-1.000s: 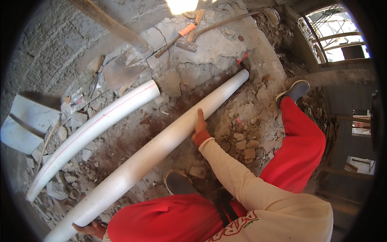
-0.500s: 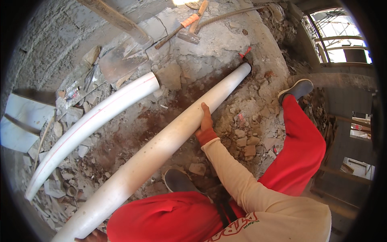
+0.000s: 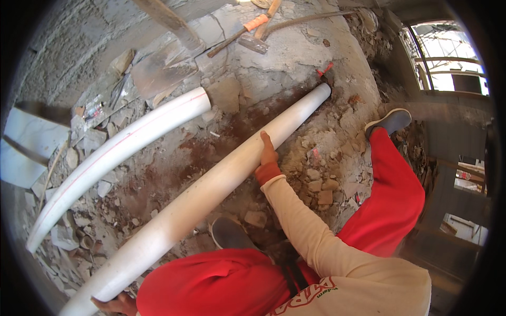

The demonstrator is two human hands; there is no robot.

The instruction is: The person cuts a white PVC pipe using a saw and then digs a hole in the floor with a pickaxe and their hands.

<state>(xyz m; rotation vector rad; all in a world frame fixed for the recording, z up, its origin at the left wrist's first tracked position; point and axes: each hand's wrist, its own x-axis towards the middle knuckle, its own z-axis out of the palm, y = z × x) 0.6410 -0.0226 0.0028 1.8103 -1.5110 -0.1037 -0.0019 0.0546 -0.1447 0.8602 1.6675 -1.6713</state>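
A long white plastic pipe (image 3: 195,203) slants from the lower left up to the far right, its far end against a dark hollow in the broken ground. Near its middle, my right hand (image 3: 268,151) wraps the right side of the pipe, with the thumb on top. My left hand (image 3: 117,304) grips the near part of the same pipe from its right side, by my red-trousered knee; some of its fingers are hidden. To the left, a second white pipe (image 3: 124,150) with a thin red line along it lies on the rubble, apart from both hands.
A hammer (image 3: 255,42) and an orange-taped rod (image 3: 237,37) lie on the concrete ahead. A wooden post (image 3: 171,23) stands behind a flat slab (image 3: 163,76). Pale tile pieces (image 3: 31,139) rest at the far left. Loose rubble (image 3: 324,184) lies around my shoes.
The view has shifted slightly, and slightly more of my left hand shows by the pipe's near part. Both hands keep their places on the pipe.
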